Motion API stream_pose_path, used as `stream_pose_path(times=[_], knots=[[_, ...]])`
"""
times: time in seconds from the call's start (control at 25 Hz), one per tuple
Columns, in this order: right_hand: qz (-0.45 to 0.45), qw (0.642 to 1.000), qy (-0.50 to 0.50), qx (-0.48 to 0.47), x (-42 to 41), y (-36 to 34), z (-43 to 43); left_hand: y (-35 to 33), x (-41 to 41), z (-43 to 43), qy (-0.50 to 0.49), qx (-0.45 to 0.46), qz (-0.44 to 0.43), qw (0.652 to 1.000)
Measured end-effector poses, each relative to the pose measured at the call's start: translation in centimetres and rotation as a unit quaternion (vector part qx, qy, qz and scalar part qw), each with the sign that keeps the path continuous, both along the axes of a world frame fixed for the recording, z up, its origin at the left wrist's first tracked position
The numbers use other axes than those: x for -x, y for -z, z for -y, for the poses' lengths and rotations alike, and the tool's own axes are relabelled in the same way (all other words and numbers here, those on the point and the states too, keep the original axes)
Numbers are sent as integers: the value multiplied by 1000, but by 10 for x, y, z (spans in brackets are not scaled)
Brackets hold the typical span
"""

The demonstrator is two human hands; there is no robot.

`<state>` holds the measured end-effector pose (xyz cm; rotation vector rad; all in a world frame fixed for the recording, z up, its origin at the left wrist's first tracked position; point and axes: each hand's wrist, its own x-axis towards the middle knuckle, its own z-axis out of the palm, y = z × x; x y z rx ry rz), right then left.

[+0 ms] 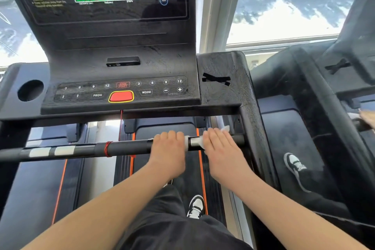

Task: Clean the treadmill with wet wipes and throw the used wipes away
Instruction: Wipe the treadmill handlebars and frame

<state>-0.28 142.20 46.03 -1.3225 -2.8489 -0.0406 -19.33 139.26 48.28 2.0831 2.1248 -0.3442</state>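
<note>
My left grip (168, 146) is wrapped over the black horizontal handlebar (125, 147), fingers curled round it, knuckles up. Just beside it, my right grip (221, 148) lies nearly flat, fingers straight and close together, pressing a white wet wipe (225, 128) onto the same bar near its right end. One corner of the wipe sticks out past my fingertips and another edge shows at the thumb side. Between the two grips a short silver patch of the bar is bare. Further left, a thin red cord (107, 149) is looped round the bar.

Below the bar runs the dark running belt with orange side stripes (162, 130), and my black-and-white shoe (195, 206) stands on it. Above sits the black treadmill console (121, 46) with its red oval button (121, 96) and lit green digits. On the neighbouring treadmill to the right, another person's black-and-white shoe (295, 165) rests on the belt.
</note>
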Motion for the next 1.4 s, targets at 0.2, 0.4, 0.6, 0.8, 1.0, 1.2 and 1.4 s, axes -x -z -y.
stream_pose_path(times=[0.2,0.4,0.6,0.8,1.0,1.2,1.4], knots=[[49,999,10,-20,-18,-16,-21,3,-62,-14,53,-13,52,997],[78,997,24,-1,-22,-19,-30,3,-11,-6,56,-18,81,995],[-82,992,-79,62,28,-20,3,1,45,8,21,7,69,997],[-202,975,37,80,-18,-55,7,-13,12,-2,60,-9,203,977],[-375,830,374,176,-69,-91,4,-12,-72,-48,-21,36,180,983],[-443,741,479,161,-93,-97,14,2,-128,-47,57,-9,127,990],[-528,695,459,164,-72,-105,-5,23,-82,-10,211,-155,163,951]])
